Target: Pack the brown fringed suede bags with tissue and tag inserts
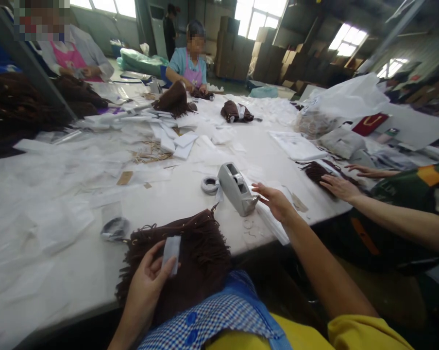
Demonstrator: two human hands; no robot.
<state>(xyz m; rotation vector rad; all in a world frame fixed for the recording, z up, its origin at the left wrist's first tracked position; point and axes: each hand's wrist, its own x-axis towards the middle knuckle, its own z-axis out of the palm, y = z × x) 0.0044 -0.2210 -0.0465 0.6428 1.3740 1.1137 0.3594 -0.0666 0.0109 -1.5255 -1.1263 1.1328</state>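
Note:
My left hand (pixel 150 272) pinches a small, flat, whitish translucent packet (pixel 171 253) between thumb and fingers. Beneath it, a dark brown fringed bag (pixel 201 253) with metal eyelets lies at the table edge against my apron. My right hand (pixel 276 201) reaches to the front end of a grey tape dispenser (pixel 236 189). Its fingertips meet a short end of clear tape (pixel 255 198) there, with the index finger stretched out above. Beside the dispenser lies a wrapped grey ring-shaped roll (pixel 209 184). Another dark coil in clear plastic (pixel 114 228) touches the bag's left side.
White wrapping sheets (pixel 41 194) cover the left of the table (pixel 161 194). White pads (pixel 185 141) and brown bags (pixel 237 112) lie farther back. On the right, a co-worker's hands (pixel 341 187) rest on another fringed bag (pixel 319 175). Two people work across the table.

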